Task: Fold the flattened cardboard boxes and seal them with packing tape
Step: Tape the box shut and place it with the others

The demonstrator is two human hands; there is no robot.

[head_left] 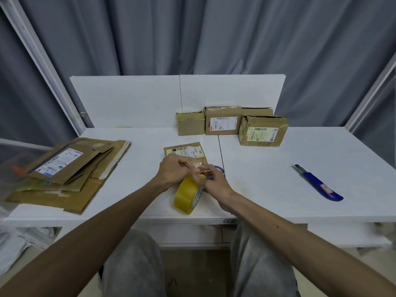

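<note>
Bright, soft, even light, source not visible. White table [278,168] nearly blown out, little texture. Faint short shadows under tape roll [186,196] and knife [317,183]. Wide-angle bend curves the side posts [42,67]. Corners soft, centre sharp.
</note>
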